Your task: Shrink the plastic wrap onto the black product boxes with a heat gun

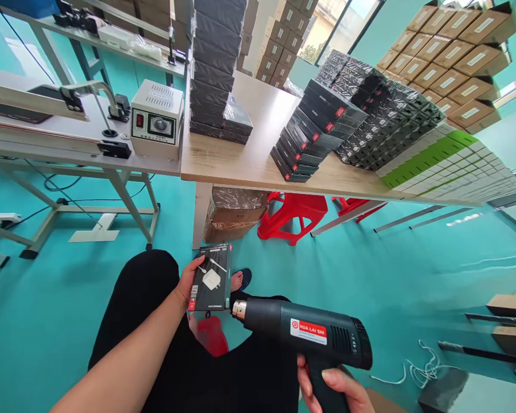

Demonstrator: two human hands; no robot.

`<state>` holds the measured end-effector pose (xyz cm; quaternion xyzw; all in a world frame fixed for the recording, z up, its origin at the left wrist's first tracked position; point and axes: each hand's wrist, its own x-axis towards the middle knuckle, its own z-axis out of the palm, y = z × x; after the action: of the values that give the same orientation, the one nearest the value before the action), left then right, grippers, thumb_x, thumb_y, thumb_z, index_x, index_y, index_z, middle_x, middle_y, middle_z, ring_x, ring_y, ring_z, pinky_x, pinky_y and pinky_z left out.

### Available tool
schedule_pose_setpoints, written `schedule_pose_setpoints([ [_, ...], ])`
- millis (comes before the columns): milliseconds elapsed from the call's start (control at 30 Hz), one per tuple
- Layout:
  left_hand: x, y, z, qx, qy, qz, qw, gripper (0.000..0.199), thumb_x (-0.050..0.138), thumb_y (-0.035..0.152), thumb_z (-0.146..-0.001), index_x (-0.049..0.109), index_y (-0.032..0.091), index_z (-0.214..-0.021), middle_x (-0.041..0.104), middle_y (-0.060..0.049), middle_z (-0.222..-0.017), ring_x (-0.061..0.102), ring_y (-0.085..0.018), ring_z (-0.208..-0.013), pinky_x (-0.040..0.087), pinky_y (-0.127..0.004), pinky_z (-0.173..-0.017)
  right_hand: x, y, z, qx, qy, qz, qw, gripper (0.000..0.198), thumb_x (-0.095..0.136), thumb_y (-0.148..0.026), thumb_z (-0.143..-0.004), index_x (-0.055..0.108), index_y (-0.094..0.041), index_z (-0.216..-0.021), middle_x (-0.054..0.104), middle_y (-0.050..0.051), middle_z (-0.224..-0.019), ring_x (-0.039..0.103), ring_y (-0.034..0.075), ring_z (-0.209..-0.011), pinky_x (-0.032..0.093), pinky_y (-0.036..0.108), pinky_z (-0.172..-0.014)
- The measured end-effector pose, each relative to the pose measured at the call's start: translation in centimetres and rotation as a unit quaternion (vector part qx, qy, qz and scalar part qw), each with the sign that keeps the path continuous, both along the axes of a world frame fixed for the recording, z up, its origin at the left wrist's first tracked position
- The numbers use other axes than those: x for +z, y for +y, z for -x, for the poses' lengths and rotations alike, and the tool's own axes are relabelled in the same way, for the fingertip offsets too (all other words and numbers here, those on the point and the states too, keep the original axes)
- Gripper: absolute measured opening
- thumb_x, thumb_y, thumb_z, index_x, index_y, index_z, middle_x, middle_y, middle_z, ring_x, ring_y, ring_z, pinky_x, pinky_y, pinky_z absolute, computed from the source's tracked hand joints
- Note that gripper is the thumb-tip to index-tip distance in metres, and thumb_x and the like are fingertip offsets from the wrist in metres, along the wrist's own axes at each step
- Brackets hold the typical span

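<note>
My left hand [192,279] grips a flat black charger box [212,280] by its left side, over my lap. A white plug and cable are printed on its face, with red at the edges. My right hand [333,383] is wrapped round the handle of a dark heat gun [303,330] bearing a red and white label. The gun's metal nozzle points left at the lower right edge of the box, a small gap apart. Most of my left fingers are hidden behind the box.
Ahead stands a wooden table [241,166] with stacks of black boxes [309,132] and white-green cartons [447,160]. A sealing machine with a control box [157,119] is at the left. Beneath the table are a red stool [298,212] and a brown carton [236,212]. White cable [427,364] lies lower right.
</note>
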<state>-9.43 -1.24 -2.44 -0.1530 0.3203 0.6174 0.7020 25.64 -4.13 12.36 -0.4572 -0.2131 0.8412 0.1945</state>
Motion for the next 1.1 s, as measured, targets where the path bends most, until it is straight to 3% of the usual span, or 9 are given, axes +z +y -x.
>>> schedule_pose_setpoints([
  [200,-0.5,-0.6,0.2,-0.019,0.013,-0.049,0.999,0.046,0.054,0.041,-0.076,0.062,0.009,-0.108,0.073,-0.012,-0.080,0.070,-0.030,-0.074,0.054,-0.043,-0.071,-0.6,0.1,1.0,-0.011,-0.005,0.036,0.999,0.037,0.069,-0.033,-0.070,0.069,-0.010,-0.098,0.067,0.007,-0.072,0.057,0.011,-0.050,0.041,0.018,-0.043],
  [367,-1.3,-0.8,-0.9,-0.148,0.034,-0.081,0.985,0.054,0.052,0.047,-0.071,0.063,0.008,-0.106,0.072,-0.014,-0.084,0.068,-0.033,-0.081,0.051,-0.045,-0.075,-1.1,0.4,0.6,-0.018,0.011,0.006,1.000,0.038,0.066,-0.038,-0.072,0.068,-0.012,-0.101,0.064,0.006,-0.073,0.053,0.011,-0.050,0.039,0.020,-0.041],
  [500,-2.5,-0.3,-2.6,-0.241,0.142,-0.021,0.960,0.048,0.066,0.040,-0.067,0.062,0.015,-0.108,0.069,-0.007,-0.071,0.067,-0.028,-0.070,0.049,-0.037,-0.065,-0.5,0.0,1.3,0.018,-0.074,-0.010,0.997,0.039,0.067,-0.036,-0.073,0.066,-0.013,-0.104,0.066,0.008,-0.079,0.058,0.014,-0.057,0.044,0.022,-0.047],
  [600,-3.9,0.1,-3.3,-0.231,0.283,0.054,0.930,0.064,0.076,0.038,-0.059,0.056,0.021,-0.118,0.068,-0.004,-0.069,0.066,-0.029,-0.069,0.046,-0.035,-0.062,0.2,-0.7,2.2,0.071,-0.127,-0.035,0.989,0.037,0.068,-0.034,-0.074,0.065,-0.014,-0.105,0.068,0.009,-0.084,0.061,0.015,-0.061,0.046,0.024,-0.052],
  [667,-4.8,0.3,-3.3,-0.208,0.345,0.086,0.911,0.073,0.080,0.038,-0.055,0.054,0.020,-0.120,0.070,-0.007,-0.078,0.066,-0.034,-0.080,0.045,-0.037,-0.066,0.5,-1.0,2.7,0.104,-0.124,-0.043,0.986,0.038,0.069,-0.036,-0.073,0.065,-0.014,-0.103,0.067,0.008,-0.083,0.061,0.015,-0.060,0.046,0.024,-0.052],
  [767,-5.7,0.4,-3.2,-0.184,0.433,0.121,0.874,0.083,0.083,0.040,-0.047,0.054,0.018,-0.121,0.066,-0.017,-0.107,0.056,-0.041,-0.108,0.042,-0.040,-0.081,0.3,-1.3,3.1,0.129,-0.111,-0.037,0.985,0.040,0.070,-0.037,-0.071,0.065,-0.013,-0.103,0.067,0.008,-0.083,0.061,0.015,-0.060,0.044,0.024,-0.051],
  [867,-6.0,0.3,-3.3,-0.207,0.497,0.141,0.831,0.091,0.083,0.046,-0.044,0.052,0.019,-0.126,0.050,-0.022,-0.131,0.044,-0.044,-0.122,0.037,-0.043,-0.090,-0.2,-1.4,3.4,0.143,-0.106,-0.047,0.983,0.042,0.070,-0.038,-0.071,0.065,-0.012,-0.104,0.067,0.009,-0.084,0.061,0.016,-0.060,0.045,0.025,-0.052],
  [1100,-5.5,0.0,-3.7,-0.231,0.464,0.138,0.844,0.093,0.081,0.055,-0.047,0.051,0.021,-0.129,0.046,-0.022,-0.136,0.039,-0.045,-0.126,0.035,-0.046,-0.094,-0.9,-0.8,4.6,0.148,-0.120,-0.083,0.978,0.039,0.070,-0.038,-0.072,0.066,-0.012,-0.101,0.066,0.009,-0.080,0.061,0.016,-0.058,0.047,0.026,-0.049],
])
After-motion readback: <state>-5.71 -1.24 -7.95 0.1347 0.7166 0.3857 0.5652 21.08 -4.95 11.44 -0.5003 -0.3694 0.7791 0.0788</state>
